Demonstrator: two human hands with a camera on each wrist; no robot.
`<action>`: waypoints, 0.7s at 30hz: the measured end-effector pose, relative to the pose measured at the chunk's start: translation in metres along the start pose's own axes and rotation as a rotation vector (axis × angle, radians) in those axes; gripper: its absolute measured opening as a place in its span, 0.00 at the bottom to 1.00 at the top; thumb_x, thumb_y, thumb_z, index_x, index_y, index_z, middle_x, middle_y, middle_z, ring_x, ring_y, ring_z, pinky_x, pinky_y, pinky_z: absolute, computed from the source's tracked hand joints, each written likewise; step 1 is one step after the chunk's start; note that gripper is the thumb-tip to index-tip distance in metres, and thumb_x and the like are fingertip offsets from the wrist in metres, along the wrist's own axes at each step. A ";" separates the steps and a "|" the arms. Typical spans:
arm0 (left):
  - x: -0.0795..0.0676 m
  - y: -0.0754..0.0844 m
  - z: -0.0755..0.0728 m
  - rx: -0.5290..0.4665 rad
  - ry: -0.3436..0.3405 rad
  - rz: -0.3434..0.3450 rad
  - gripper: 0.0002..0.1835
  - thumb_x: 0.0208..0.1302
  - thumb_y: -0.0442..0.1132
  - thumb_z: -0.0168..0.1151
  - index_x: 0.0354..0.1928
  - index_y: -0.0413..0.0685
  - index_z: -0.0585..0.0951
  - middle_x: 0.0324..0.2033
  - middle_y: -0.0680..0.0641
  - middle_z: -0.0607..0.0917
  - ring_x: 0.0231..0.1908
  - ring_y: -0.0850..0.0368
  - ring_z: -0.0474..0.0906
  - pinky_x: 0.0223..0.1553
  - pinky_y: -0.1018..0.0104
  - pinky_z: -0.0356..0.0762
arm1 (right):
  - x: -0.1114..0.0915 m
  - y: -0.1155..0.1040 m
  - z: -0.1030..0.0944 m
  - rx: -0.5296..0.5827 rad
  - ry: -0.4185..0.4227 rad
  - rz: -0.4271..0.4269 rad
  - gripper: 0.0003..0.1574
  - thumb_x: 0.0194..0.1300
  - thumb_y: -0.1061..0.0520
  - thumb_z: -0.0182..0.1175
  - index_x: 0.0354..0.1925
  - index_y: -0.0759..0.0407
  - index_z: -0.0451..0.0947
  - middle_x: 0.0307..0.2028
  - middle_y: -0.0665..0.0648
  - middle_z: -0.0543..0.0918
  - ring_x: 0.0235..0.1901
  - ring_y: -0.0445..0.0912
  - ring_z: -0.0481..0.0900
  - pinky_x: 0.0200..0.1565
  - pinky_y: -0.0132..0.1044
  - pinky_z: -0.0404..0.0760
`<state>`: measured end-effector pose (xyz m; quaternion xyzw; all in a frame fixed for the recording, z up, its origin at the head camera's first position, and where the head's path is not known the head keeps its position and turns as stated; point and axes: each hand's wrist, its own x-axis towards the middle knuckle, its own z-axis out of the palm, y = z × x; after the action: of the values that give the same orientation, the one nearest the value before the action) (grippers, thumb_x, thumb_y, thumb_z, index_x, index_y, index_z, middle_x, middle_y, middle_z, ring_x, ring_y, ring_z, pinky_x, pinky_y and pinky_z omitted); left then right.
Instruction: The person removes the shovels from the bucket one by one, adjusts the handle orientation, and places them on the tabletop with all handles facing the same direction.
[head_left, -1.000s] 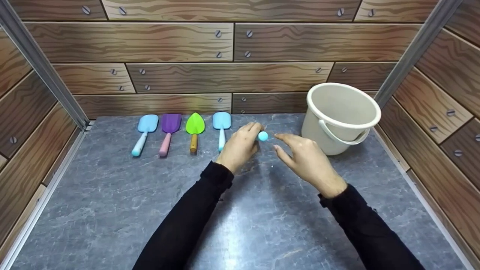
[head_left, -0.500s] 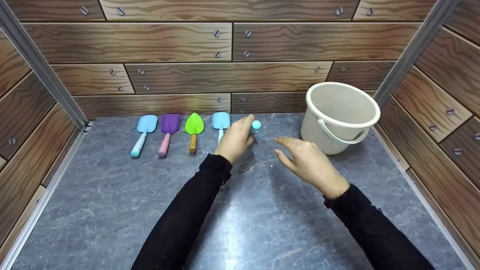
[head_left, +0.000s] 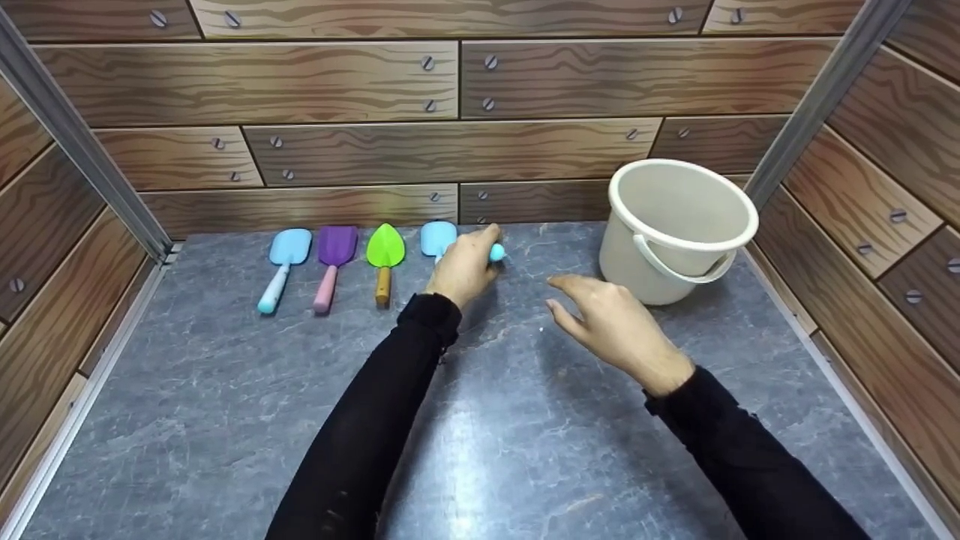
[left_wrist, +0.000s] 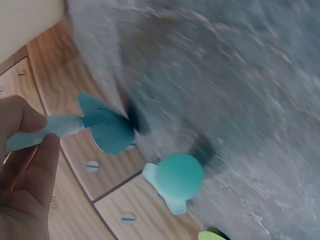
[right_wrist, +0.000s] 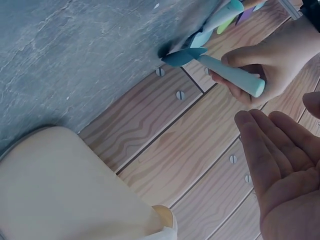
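My left hand (head_left: pixel 465 266) grips a toy shovel by its pale blue handle (right_wrist: pixel 232 75); only the rounded handle end shows in the head view. In the left wrist view its teal blade (left_wrist: pixel 110 130) points down at the floor, with the tip at or close to the surface. Directly beside it lies a second blue shovel (head_left: pixel 439 238), its handle mostly covered by my left hand. My right hand (head_left: pixel 615 326) hovers to the right, fingers extended, holding nothing, as the right wrist view (right_wrist: pixel 290 175) also shows.
To the left lie a green pointed trowel (head_left: pixel 385 246), a purple shovel (head_left: pixel 337 245) with a pink handle and another blue shovel (head_left: pixel 290 247). A cream bucket (head_left: pixel 652 262) stands at the back right, its handle lowered. Wood-patterned walls (head_left: pixel 360 82) enclose the grey marbled surface (head_left: pixel 225 420).
My left hand has carried the held shovel left and toward the back wall, nearer the row of tools. The right hand has stayed almost in place.
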<state>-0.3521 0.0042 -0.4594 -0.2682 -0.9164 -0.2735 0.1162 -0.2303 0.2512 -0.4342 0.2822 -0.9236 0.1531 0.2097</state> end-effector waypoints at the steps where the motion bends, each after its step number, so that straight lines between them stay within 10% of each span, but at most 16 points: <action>1: 0.000 -0.001 0.001 0.017 -0.017 -0.007 0.16 0.74 0.23 0.74 0.59 0.39 0.83 0.57 0.34 0.95 0.62 0.33 0.95 0.61 0.36 0.96 | 0.000 0.000 0.001 0.001 -0.004 0.002 0.22 0.84 0.56 0.72 0.67 0.66 0.90 0.62 0.67 0.96 0.62 0.64 0.96 0.66 0.60 0.95; 13: -0.007 -0.005 0.014 0.138 -0.235 -0.074 0.14 0.79 0.38 0.71 0.59 0.39 0.88 0.55 0.36 0.95 0.55 0.36 0.95 0.61 0.39 0.94 | -0.002 -0.001 0.006 0.001 -0.036 0.019 0.22 0.84 0.54 0.71 0.67 0.66 0.90 0.61 0.68 0.96 0.62 0.64 0.97 0.65 0.60 0.96; 21: 0.012 -0.067 0.079 0.152 -0.304 0.007 0.23 0.66 0.49 0.81 0.59 0.47 0.88 0.56 0.46 0.93 0.54 0.46 0.92 0.60 0.48 0.93 | -0.002 -0.002 0.007 0.008 -0.080 0.028 0.22 0.85 0.53 0.71 0.67 0.65 0.91 0.62 0.67 0.96 0.63 0.63 0.96 0.67 0.60 0.96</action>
<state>-0.4044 0.0061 -0.5494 -0.3001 -0.9405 -0.1592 -0.0028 -0.2299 0.2480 -0.4409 0.2757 -0.9345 0.1482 0.1696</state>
